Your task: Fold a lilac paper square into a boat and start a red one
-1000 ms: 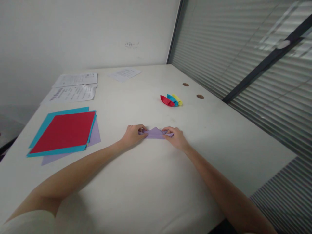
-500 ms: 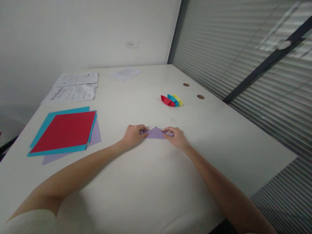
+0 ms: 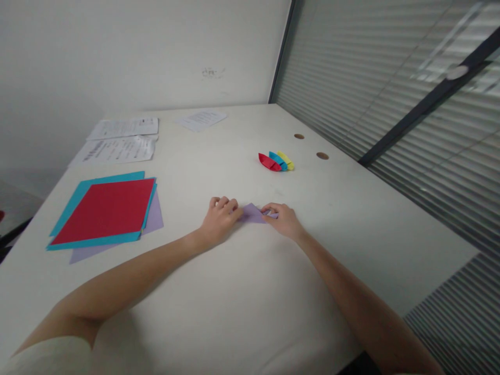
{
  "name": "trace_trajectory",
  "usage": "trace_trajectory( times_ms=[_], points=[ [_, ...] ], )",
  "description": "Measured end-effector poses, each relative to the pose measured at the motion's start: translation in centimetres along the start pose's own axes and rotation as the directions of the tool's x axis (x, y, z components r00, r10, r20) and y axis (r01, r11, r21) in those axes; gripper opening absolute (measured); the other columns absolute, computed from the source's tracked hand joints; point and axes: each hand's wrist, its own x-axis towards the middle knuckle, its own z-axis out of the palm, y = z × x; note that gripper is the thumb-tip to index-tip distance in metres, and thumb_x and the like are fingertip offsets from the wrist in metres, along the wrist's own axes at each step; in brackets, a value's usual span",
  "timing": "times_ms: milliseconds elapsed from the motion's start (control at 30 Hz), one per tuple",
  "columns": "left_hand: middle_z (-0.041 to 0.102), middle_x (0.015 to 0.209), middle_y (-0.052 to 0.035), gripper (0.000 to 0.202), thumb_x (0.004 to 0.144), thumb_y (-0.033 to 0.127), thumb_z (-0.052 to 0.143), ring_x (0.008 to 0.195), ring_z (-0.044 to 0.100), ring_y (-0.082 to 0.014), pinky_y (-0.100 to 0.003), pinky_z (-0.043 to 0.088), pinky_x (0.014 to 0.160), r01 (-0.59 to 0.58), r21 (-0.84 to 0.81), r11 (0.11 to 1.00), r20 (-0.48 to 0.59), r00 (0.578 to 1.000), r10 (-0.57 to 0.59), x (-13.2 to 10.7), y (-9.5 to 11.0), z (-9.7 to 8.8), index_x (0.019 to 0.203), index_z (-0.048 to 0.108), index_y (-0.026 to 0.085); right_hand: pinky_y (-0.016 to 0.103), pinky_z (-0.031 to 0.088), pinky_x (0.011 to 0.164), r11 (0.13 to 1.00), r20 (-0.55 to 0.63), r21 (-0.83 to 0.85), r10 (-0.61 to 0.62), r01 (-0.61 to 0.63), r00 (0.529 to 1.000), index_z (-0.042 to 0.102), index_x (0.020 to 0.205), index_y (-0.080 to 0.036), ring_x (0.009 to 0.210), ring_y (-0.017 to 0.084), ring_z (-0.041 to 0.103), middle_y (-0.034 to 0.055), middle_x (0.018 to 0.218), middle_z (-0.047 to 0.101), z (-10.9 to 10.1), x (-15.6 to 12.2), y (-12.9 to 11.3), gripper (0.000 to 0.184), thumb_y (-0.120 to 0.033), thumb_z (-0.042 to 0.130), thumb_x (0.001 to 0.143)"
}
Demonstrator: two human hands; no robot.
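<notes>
Worked at the middle of the white table (image 3: 242, 291), both forearms stretched across its bare top. Curled the left hand (image 3: 219, 214) over the left tip of the folded lilac paper (image 3: 253, 213), knuckles up, fingers bent down onto it. Pinched the right tip with the right hand (image 3: 284, 220), thumb against forefinger. Held the paper flat on the table between the two. Risked, most likely, a skewed crease through uneven pressure on either tip, or a tear at the thin point through too hard a pinch. Left untouched the red and blue sheets (image 3: 105, 211) well off to the left, the three folded pieces (image 3: 275, 161) beyond, and the printed pages (image 3: 117, 140) farthest back.
</notes>
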Motion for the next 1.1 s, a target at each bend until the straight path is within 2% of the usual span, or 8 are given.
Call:
trace_trajectory(
  times_ms=[100, 167, 367, 467, 533, 767, 933, 1100],
  points=[
    [0.063, 0.095, -0.01, 0.019, 0.096, 0.013, 0.042, 0.082, 0.057, -0.0198, -0.036, 0.046, 0.075, -0.263, -0.005, 0.965, 0.05, 0.964, 0.263, 0.0, 0.5, -0.2, 0.099, 0.06, 0.015, 0.028, 0.041, 0.071, 1.0, 0.006, 0.014, 0.001, -0.001, 1.0, 0.072, 0.093, -0.027, 0.075, 0.016, 0.063, -0.0012, 0.078, 0.071, -0.1, -0.1, -0.1, 0.016, -0.025, 0.068, 0.077],
    [0.063, 0.092, -0.0106, 0.02, 0.095, 0.01, 0.04, 0.08, 0.059, -0.0194, -0.034, 0.05, 0.074, -0.311, 0.0, 0.951, 0.075, 0.948, 0.31, -0.2, 0.7, -0.2, 0.101, 0.058, 0.012, 0.027, 0.04, 0.069, 1.0, 0.006, 0.023, 0.003, -0.003, 1.0, 0.071, 0.095, -0.027, 0.073, 0.016, 0.062, -0.0016, 0.079, 0.071, -0.2, -0.1, -0.2, 0.019, -0.025, 0.069, 0.076],
    [0.063, 0.109, -0.0169, 0.034, 0.093, 0.006, 0.038, 0.087, 0.067, -0.0228, -0.037, 0.057, 0.07, -0.228, 0.036, 0.973, 0.093, 0.97, 0.224, -1.8, 2.0, -0.4, 0.125, 0.047, 0.01, 0.026, 0.039, 0.067, 0.999, -0.001, 0.048, 0.019, -0.019, 1.0, 0.068, 0.104, -0.026, 0.072, 0.015, 0.06, -0.0009, 0.08, 0.069, -0.1, -0.2, 0.0, 0.028, -0.027, 0.069, 0.076],
    [0.065, 0.097, -0.0143, 0.025, 0.098, 0.018, 0.038, 0.081, 0.067, -0.0227, -0.037, 0.057, 0.068, -0.172, 0.054, 0.984, 0.101, 0.981, 0.166, -2.0, 2.7, -0.6, 0.117, 0.052, 0.01, 0.026, 0.04, 0.067, 0.998, -0.009, 0.056, 0.023, -0.022, 1.0, 0.067, 0.106, -0.026, 0.072, 0.016, 0.06, -0.0007, 0.079, 0.068, 0.0, -0.1, 0.3, 0.03, -0.026, 0.069, 0.076],
    [0.066, 0.091, -0.0133, 0.027, 0.099, 0.028, 0.04, 0.083, 0.067, -0.0242, -0.04, 0.056, 0.076, -0.163, 0.066, 0.984, 0.095, 0.983, 0.157, -1.8, 2.9, -0.6, 0.107, 0.057, 0.009, 0.026, 0.04, 0.067, 0.999, -0.014, 0.048, 0.024, -0.023, 1.0, 0.067, 0.106, -0.025, 0.073, 0.016, 0.06, -0.0005, 0.077, 0.067, 0.0, -0.1, 0.5, 0.03, -0.026, 0.069, 0.076],
    [0.064, 0.114, -0.0204, 0.06, 0.094, 0.058, 0.04, 0.113, 0.06, -0.0306, -0.046, 0.042, 0.102, -0.112, 0.004, 0.994, 0.091, 0.99, 0.111, -1.6, 2.0, 0.0, 0.119, 0.058, 0.005, 0.028, 0.041, 0.07, 0.999, -0.044, -0.037, 0.025, -0.026, 0.999, 0.067, 0.108, -0.025, 0.078, 0.018, 0.063, 0.0009, 0.079, 0.068, -0.2, -0.1, 0.7, 0.03, -0.028, 0.067, 0.078],
    [0.062, 0.117, -0.0191, 0.066, 0.093, 0.063, 0.036, 0.113, 0.058, -0.0308, -0.05, 0.032, 0.11, -0.104, -0.014, 0.994, 0.118, 0.987, 0.105, -1.4, 1.6, -0.3, 0.123, 0.058, 0.007, 0.029, 0.04, 0.072, 0.992, -0.065, -0.114, 0.044, -0.051, 0.997, 0.067, 0.107, -0.027, 0.082, 0.019, 0.064, 0.0014, 0.083, 0.071, -0.3, -0.3, 0.3, 0.027, -0.033, 0.067, 0.08],
    [0.06, 0.114, -0.0211, 0.068, 0.091, 0.064, 0.04, 0.109, 0.058, -0.0318, -0.048, 0.041, 0.104, -0.145, -0.094, 0.985, 0.106, 0.982, 0.155, -1.0, 1.1, -0.1, 0.112, 0.062, 0.004, 0.034, 0.038, 0.08, 0.98, -0.083, -0.179, 0.074, -0.088, 0.994, 0.067, 0.107, -0.028, 0.094, 0.024, 0.063, 0.0025, 0.086, 0.073, -0.4, -0.5, 0.2, 0.028, -0.039, 0.068, 0.081]
  ],
)
